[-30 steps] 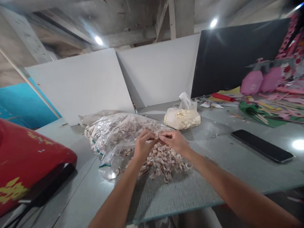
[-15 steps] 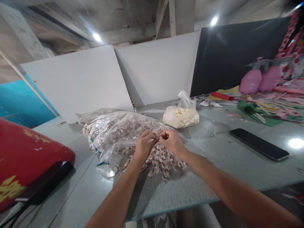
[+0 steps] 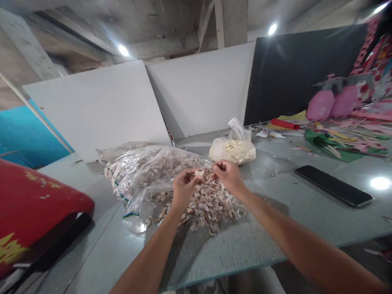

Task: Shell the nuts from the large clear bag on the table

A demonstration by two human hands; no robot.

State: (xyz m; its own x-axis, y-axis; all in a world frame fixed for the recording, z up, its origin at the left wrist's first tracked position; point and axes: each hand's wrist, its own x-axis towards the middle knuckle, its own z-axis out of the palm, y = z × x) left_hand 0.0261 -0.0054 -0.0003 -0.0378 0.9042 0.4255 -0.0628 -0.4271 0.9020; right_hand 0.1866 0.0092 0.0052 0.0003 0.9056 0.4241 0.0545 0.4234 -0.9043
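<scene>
Between the thumb and fingers of my left hand (image 3: 185,185) is a small pale kernel (image 3: 199,173). Just to its right, my right hand (image 3: 228,175) is pinched closed; whatever its fingertips hold is too small to name. Both hands are over a heap of brownish shells and peels (image 3: 211,204) on the table. A large clear plastic bag (image 3: 153,163), full of similar pieces, lies open to the left, partly behind my left hand. Beyond my right hand sits a smaller clear bag of pale kernels (image 3: 237,152).
A black phone (image 3: 333,185) lies on the grey table (image 3: 306,220) at right. Pink spray bottles (image 3: 321,105), green paper (image 3: 324,149) and scraps are at the back right. A red object (image 3: 39,204) stands at left. Boards (image 3: 202,90) lean behind.
My hands have moved apart, the right one slightly to the right and up. The pale kernel now shows in my left fingers. The view has shifted slightly.
</scene>
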